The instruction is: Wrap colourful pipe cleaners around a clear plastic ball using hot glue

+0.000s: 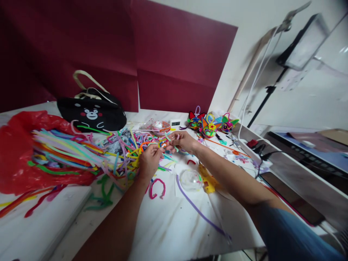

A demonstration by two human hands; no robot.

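Observation:
My right hand (182, 141) is closed in a pinch on a pale mint pipe cleaner (168, 137), whose ends poke out around the fingers. Close beside it, my left hand (149, 159) has its thumb and fingertips pressed together on the same piece, though the exact grip is small and partly hidden. Below and behind both hands lies a tangled heap of coloured pipe cleaners (127, 152). Nearer me on the table are a curled magenta pipe cleaner (152, 197), a clear round plastic piece (191, 180) and a long purple pipe cleaner (199, 212).
A red plastic bag (16, 156) full of pipe cleaners lies left, before a black bag (91, 114). Finished colourful cat-eared ornaments (209, 127) stand at the back. A yellow tool (208, 179) sits by my right forearm; a phone (292, 197) lies right.

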